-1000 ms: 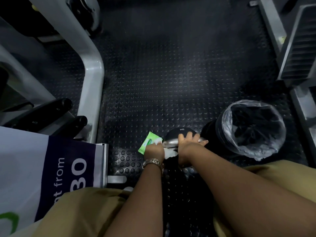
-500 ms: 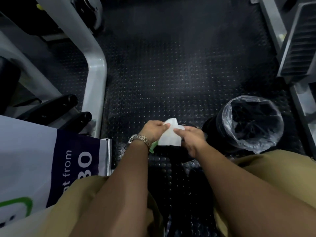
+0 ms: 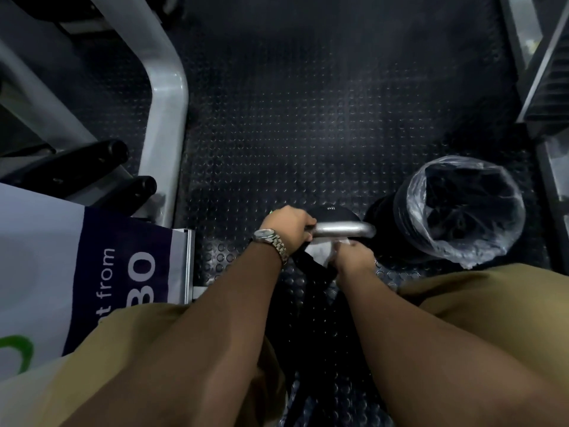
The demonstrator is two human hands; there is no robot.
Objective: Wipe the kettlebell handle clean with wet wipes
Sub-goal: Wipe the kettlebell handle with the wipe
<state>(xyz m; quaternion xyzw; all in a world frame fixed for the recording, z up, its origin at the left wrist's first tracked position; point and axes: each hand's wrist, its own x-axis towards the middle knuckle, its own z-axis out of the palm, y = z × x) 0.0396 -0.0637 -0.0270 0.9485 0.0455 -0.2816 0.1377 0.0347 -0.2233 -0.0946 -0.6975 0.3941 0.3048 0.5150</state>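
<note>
Head view, looking down on a studded rubber floor (image 3: pixel 308 118), with the kettlebell (image 3: pixel 331 212) taken as the centre of the dial. At 9 o'clock a printed banner (image 3: pixel 92 272) stands at the left edge. At 10 to 11 o'clock a grey machine frame (image 3: pixel 166 118) runs away from the viewer. Both are well apart from the work. The kettlebell sits on the floor between the person's knees, near the middle of the view, its silver handle (image 3: pixel 341 231) lying across from 9 to 3 o'clock. The left hand (image 3: pixel 288 229), which wears a wristwatch (image 3: pixel 271 238), has its fingers curled round the 9 o'clock end of the handle. This grip probably steadies the weight so that it neither rocks nor turns under rubbing. At 6 o'clock, just below the bar, a white wet wipe (image 3: pixel 321 252) is bunched in the curled fingers of the right hand (image 3: pixel 354 257). Its upper edge appears to meet the near side of the handle, which places it to rub the bare stretch that the left hand leaves exposed. At 3 o'clock, just beside the kettlebell, a bin (image 3: pixel 415 192) with a clear plastic liner stands open, within reach for dropping the used wipe. The part of the handle under the left palm cannot be wiped until that hand shifts.
</note>
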